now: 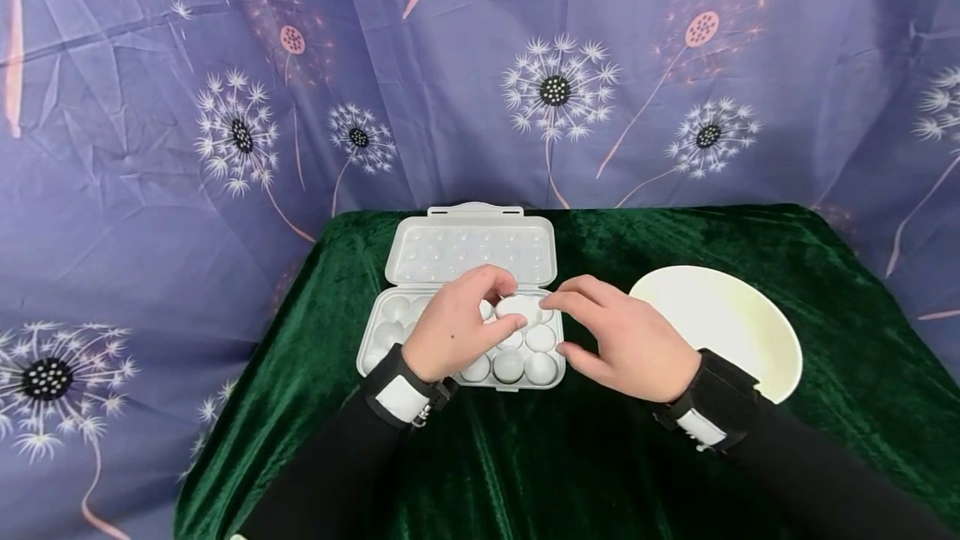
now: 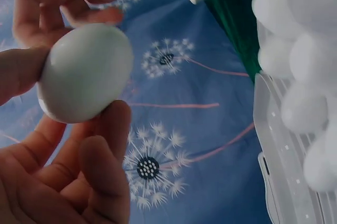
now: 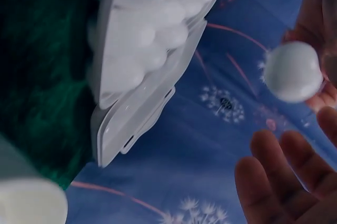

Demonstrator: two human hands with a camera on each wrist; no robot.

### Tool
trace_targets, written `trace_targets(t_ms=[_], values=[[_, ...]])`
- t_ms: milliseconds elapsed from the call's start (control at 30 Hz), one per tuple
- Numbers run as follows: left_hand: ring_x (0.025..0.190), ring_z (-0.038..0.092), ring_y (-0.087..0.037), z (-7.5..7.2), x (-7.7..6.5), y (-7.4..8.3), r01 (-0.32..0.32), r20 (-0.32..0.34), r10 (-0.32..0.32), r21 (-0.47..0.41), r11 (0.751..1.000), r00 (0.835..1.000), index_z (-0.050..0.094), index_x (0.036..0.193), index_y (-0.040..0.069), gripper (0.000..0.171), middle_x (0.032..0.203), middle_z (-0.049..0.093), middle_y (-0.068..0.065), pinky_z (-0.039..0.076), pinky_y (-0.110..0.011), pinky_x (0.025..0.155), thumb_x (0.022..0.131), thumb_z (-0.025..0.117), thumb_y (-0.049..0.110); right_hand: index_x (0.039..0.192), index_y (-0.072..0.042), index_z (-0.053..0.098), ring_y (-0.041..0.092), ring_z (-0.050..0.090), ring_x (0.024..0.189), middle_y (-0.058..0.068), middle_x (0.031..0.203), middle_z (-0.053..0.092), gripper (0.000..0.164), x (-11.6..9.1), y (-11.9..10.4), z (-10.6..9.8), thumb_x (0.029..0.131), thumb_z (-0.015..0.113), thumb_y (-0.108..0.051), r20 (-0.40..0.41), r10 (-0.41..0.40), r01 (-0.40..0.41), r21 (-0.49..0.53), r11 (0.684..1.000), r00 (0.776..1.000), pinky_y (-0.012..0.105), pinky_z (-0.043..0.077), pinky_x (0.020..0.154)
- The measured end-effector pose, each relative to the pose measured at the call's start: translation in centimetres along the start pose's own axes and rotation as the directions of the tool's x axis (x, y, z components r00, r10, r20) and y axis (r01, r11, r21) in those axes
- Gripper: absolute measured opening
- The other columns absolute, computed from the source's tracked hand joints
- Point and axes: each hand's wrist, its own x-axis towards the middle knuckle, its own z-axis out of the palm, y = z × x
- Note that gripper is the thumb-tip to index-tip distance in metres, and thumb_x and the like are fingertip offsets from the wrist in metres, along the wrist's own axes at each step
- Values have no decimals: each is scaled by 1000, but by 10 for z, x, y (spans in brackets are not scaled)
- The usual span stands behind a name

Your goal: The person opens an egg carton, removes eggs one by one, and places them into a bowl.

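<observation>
A white egg (image 1: 519, 307) is pinched between the thumb and fingers of my left hand (image 1: 463, 325), above the egg carton. The left wrist view shows this egg (image 2: 87, 72) close up, whole and smooth. My right hand (image 1: 632, 340) hovers just right of it with fingers spread; in the right wrist view its fingers (image 3: 287, 163) are apart from the egg (image 3: 293, 72). Below lies the open pale egg carton (image 1: 375, 294) with several white eggs (image 1: 508, 366) in its hollows. My left hand hides part of the carton's middle.
The carton's lid (image 1: 471, 248) is folded back, away from me. A cream-coloured bowl (image 1: 780, 348) stands to the right, partly behind my right wrist. Dark green velvet cloth (image 1: 600, 248) covers the table, and a purple dandelion-print curtain (image 1: 450, 107) hangs behind it.
</observation>
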Motion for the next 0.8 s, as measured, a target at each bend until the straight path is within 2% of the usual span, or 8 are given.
trace_targets(t_ms=[200, 367, 600, 800], values=[[92, 57, -6, 5, 2, 10, -36, 14, 37, -51, 998, 999, 62, 114, 15, 29, 104, 61, 9, 48, -23, 69, 91, 77, 23, 138, -13, 57, 10, 57, 87, 3, 128, 55, 57, 4, -7, 6, 84, 78, -19, -24, -9, 10, 35, 999, 1000, 26, 49, 63], [93, 57, -4, 10, 2, 16, -55, 15, 56, -95, 994, 998, 62, 114, 19, 26, 105, 61, 12, 48, -22, 68, 92, 75, 25, 139, -15, 57, 11, 56, 85, 4, 125, 53, 55, 4, -10, 9, 87, 75, -23, -29, -11, 13, 49, 999, 1000, 25, 48, 62], [87, 53, -3, 15, 4, 23, -60, 35, 64, -102, 993, 997, 61, 111, 21, 24, 100, 57, 12, 47, -22, 70, 91, 74, 25, 131, -16, 62, 11, 56, 90, 4, 120, 53, 51, 5, -11, 12, 82, 77, -13, -47, -41, 44, 60, 997, 998, 27, 49, 66], [87, 52, -2, 17, 6, 24, -51, 60, 56, -90, 995, 997, 62, 112, 21, 25, 99, 56, 13, 47, -22, 73, 90, 73, 25, 125, -16, 65, 9, 53, 81, 3, 115, 54, 42, 4, -11, 12, 84, 74, -11, -54, -43, 45, 36, 998, 998, 26, 48, 60]])
